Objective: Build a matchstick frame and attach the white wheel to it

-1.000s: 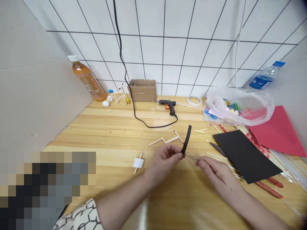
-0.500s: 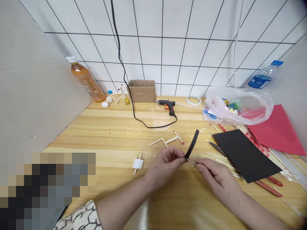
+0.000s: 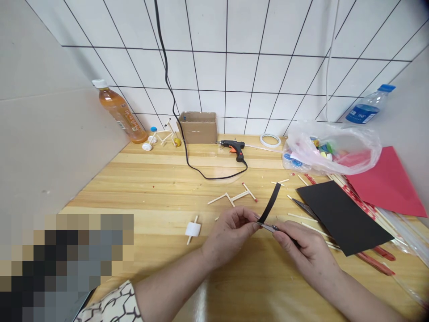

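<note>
My left hand (image 3: 229,233) pinches the lower end of a narrow black paper strip (image 3: 270,203), which stands up and tilts to the right. My right hand (image 3: 306,245) grips small metal scissors (image 3: 268,227), their tips touching the strip's base. My fingers hide most of the handles. Left of my left hand, a white wheel on a wooden stick (image 3: 193,229) lies on the table. A black paper sheet (image 3: 342,219) lies to the right of my right hand.
A wooden stick frame (image 3: 231,197) lies beyond my hands. Farther back are a hot glue gun (image 3: 233,146), a cardboard box (image 3: 197,127) and a plastic bag of coloured pieces (image 3: 331,150). A red card (image 3: 385,179) and loose sticks lie at right.
Both hands have moved right and slightly down, carrying the strip with them. The strip now leans farther right, and the scissors tips sit closer against its base.
</note>
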Demonstrator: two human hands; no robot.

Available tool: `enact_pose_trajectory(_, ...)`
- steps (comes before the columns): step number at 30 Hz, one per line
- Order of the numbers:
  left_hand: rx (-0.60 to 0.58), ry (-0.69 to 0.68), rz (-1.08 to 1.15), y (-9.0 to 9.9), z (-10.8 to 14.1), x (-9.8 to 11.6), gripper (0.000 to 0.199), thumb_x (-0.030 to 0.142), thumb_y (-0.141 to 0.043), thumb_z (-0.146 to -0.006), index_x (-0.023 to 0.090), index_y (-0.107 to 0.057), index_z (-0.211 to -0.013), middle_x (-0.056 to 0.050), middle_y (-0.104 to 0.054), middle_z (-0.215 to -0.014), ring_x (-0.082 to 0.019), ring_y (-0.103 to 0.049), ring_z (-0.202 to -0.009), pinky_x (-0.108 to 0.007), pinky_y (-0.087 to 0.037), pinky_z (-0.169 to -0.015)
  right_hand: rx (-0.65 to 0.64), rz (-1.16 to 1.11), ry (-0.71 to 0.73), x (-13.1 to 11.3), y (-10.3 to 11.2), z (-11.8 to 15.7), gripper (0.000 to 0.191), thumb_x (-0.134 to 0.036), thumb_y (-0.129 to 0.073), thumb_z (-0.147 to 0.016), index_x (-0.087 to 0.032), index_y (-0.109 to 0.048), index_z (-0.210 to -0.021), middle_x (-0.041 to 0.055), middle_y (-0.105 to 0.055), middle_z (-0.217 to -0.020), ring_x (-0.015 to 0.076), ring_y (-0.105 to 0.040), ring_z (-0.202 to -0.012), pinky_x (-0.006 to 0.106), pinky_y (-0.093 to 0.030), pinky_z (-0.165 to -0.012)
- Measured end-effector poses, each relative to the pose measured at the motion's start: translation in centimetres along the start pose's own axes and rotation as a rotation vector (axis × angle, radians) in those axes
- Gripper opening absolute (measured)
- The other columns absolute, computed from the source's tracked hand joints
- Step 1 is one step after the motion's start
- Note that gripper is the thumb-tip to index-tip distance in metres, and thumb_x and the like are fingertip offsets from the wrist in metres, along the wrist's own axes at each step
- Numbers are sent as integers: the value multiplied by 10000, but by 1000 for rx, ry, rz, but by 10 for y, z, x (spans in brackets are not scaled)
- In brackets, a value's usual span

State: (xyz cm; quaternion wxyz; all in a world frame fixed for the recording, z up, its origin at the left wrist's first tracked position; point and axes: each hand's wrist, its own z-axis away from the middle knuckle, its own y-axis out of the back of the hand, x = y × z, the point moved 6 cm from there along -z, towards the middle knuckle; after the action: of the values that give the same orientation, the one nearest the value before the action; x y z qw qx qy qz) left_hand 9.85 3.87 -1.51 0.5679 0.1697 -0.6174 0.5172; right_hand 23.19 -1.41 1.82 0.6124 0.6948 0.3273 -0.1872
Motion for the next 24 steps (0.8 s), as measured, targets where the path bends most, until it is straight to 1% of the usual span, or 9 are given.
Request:
enact_pose_trajectory(3, 4, -4, -9, 0, 0, 0, 256, 324, -754, -638, 139, -581, -676, -13, -629, -716, -112, -549, -701, -245, -404, -701, -5, 3, -4, 1, 0, 0, 225, -295, -446, -894, -215, -654, -862, 45, -668, -763, 172, -629, -726, 261, -491, -645)
enact_pose_trajectory(8, 9, -6, -19, -1, 1, 1, 265, 346, -754, -635, 145, -586, -674, -17, -631, -725, -121, -552, -714, -256, -410, -717, 3, -18, 1, 0, 0, -1, 231, -295, -446, -893, -222, -665, -896, 49, -680, -786, 173, -630, -722, 259, -490, -632)
enact_pose_trajectory(12, 13, -1, -24, -1, 1, 0, 265, 348, -752, -634, 144, -587, -672, -17, -626, -715, -123, -550, -714, -258, -411, -722, 1, -5, 13, -1, 1, -1, 230, -289, -447, -892, -216, -665, -875, 44, -673, -768, 167, -627, -709, 256, -486, -636)
enact_pose_trajectory(24, 13, 1, -4, -1, 1, -2, 254, 331, -750, -636, 148, -579, -680, -11, -622, -712, -121, -554, -715, -258, -413, -730, 15, 32, 36, -3, 1, -1, 240, -281, -438, -903, -207, -651, -819, 30, -617, -663, 144, -559, -613, 251, -438, -560)
